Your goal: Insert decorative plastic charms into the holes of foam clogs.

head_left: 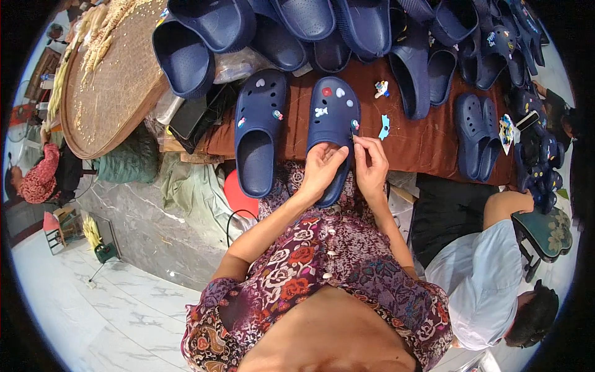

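A navy clog [331, 111] lies at the front edge of the brown-covered table, its toe pointing away from me. Several small charms sit in its holes, among them a red one, white ones and a round coloured one on the right side. My left hand [323, 166] reaches its fingers into the foot opening and grips the clog; the fingertips are hidden inside. At the clog's right side, my right hand [372, 162] is closed in a pinch just below the round charm; what is between its fingertips is too small to make out. The matching clog [257, 133], also with charms, lies to the left.
Many plain navy clogs [365, 28] are piled along the far side. A small charm figure [382, 89] and a light-blue piece [385, 126] lie on the brown cloth [415, 146]. A round woven tray [114, 74] stands left; another person [480, 273] sits at my right.
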The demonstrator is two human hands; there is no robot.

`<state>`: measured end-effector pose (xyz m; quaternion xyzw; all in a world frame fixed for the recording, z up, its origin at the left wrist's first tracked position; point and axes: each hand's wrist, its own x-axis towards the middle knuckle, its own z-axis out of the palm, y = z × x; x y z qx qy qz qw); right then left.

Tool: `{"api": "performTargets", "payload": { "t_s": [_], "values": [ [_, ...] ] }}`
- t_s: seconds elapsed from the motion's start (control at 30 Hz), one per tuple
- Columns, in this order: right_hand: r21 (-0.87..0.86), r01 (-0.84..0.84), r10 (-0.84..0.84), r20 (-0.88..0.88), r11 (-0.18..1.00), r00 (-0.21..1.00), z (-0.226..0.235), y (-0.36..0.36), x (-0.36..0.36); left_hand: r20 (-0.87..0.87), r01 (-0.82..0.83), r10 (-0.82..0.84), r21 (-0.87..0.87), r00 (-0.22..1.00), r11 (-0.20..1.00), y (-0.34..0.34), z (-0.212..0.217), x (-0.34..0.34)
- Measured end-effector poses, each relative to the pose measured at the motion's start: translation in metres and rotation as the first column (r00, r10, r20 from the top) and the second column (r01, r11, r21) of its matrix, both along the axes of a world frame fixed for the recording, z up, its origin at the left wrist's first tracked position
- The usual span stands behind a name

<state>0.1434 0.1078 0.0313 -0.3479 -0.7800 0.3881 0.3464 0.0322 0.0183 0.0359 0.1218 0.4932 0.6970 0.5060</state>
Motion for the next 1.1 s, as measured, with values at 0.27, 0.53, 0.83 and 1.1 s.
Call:
{"api": "performTargets", "payload": {
  "t_s": [0.27, 0.53, 0.83, 1.1],
  "values": [
    [-0.265, -0.076, 0.054, -0.091, 0.961, 0.994, -0.005, 0.022, 0.000, -0.013, 0.007, -0.007, 0.000, 1.000, 1.000, 0.005, 0.001, -0.002],
    [-0.307, -0.096, 0.097, -0.015, 0.947, 0.995, -0.002, 0.025, 0.002, -0.022, -0.122, 0.121, -0.014, 0.992, 0.992, 0.030, -0.019, 0.014],
    [-0.307, -0.089, 0.062, -0.097, 0.947, 0.993, -0.006, 0.007, 0.005, -0.355, -0.094, -0.045, -0.364, 0.934, 0.927, 0.034, -0.020, 0.007],
    [-0.391, -0.030, -0.017, -0.117, 0.920, 0.993, -0.031, -0.012, 0.010, -0.501, -0.190, -0.065, -0.441, 0.863, 0.877, 0.036, -0.008, 0.003]
  ]
}}
